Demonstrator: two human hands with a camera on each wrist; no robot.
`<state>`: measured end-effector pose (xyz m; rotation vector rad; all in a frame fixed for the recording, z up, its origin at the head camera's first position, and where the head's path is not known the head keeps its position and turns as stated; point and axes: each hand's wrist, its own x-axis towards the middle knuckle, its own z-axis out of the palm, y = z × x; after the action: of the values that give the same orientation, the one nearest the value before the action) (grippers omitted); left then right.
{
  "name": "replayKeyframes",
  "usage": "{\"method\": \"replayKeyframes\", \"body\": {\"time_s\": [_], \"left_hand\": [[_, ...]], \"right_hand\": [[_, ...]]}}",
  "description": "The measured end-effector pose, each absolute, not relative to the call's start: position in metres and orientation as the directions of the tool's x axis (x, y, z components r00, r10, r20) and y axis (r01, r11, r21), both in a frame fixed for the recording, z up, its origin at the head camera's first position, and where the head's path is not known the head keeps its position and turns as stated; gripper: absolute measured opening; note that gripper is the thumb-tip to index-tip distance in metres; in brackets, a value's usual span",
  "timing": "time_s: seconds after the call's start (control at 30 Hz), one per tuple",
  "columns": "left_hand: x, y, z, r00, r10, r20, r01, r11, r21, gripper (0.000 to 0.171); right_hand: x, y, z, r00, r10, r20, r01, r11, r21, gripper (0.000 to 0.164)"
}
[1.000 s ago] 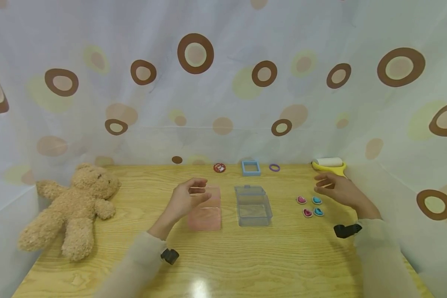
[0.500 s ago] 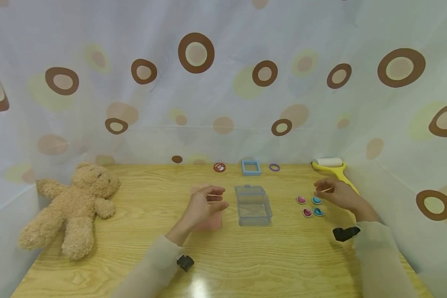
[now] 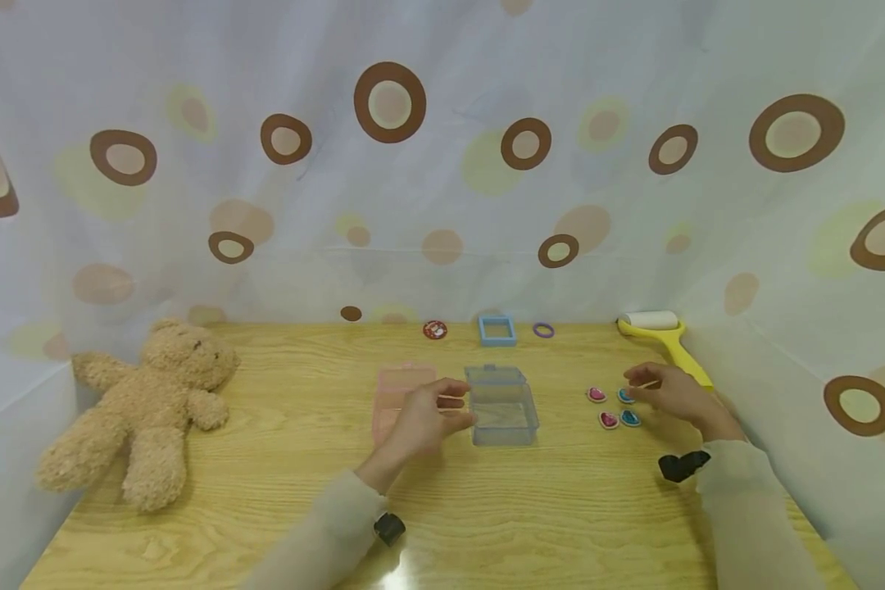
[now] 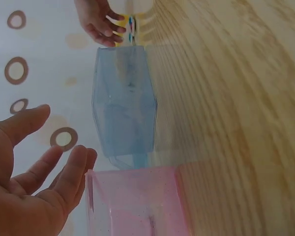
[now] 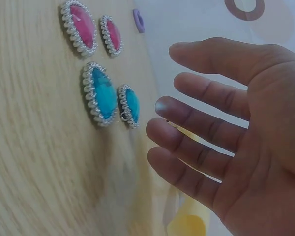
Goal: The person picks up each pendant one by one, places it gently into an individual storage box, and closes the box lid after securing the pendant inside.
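1. I am holding my left hand with its fingers relaxed and gripping nothing, just over the gap between the pink box and the clear blue box, both sitting in the middle of the worktop.
2. I am keeping my right hand released too, fingers spread and loose, just beside the four jewelled clips lying flat near the right edge; it is touching none of them.
3. I am judging the clear blue box as light, thin-walled and stiff, smooth enough to slip; I would be taking it across its two long side walls, not by the small tab on its lid edge.
4. I am reading the pink box as the same kind of thing: light, rigid, a little brittle if squeezed hard.
5. I am expecting the clips to be small, hard and low on the wood, with beaded rims giving some grip; pinching one by its edges looks best.
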<state>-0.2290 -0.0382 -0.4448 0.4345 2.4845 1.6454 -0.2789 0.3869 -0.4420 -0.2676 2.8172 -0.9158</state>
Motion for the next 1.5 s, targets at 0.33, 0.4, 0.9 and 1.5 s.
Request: {"method": "replayKeyframes", "body": {"time_s": [0.33, 0.4, 0.9, 1.5], "left_hand": [[-0.227, -0.022, -0.448, -0.945, 0.325, 0.018, 0.155, 0.400, 0.903, 0.049], [-0.226, -0.020, -0.448, -0.946, 0.323, 0.009, 0.149, 0.413, 0.899, 0.051], [-0.223, -0.010, -0.450, -0.950, 0.313, -0.014, 0.156, 0.512, 0.845, 0.053], [-0.223, 0.000, -0.458, -0.959, 0.285, 0.012, 0.171, 0.541, 0.824, 0.052]], "right_hand": [[-0.283, 0.394, -0.456, -0.973, -0.195, -0.126, -0.083, 0.798, -0.597, 0.052], [-0.285, 0.395, -0.459, -0.974, -0.188, -0.130, -0.074, 0.797, -0.600, 0.051], [-0.298, 0.403, -0.477, -0.978, -0.158, -0.133, -0.059, 0.830, -0.555, 0.046], [-0.298, 0.397, -0.476, -0.978, -0.181, -0.103, -0.111, 0.872, -0.476, 0.044]]}}
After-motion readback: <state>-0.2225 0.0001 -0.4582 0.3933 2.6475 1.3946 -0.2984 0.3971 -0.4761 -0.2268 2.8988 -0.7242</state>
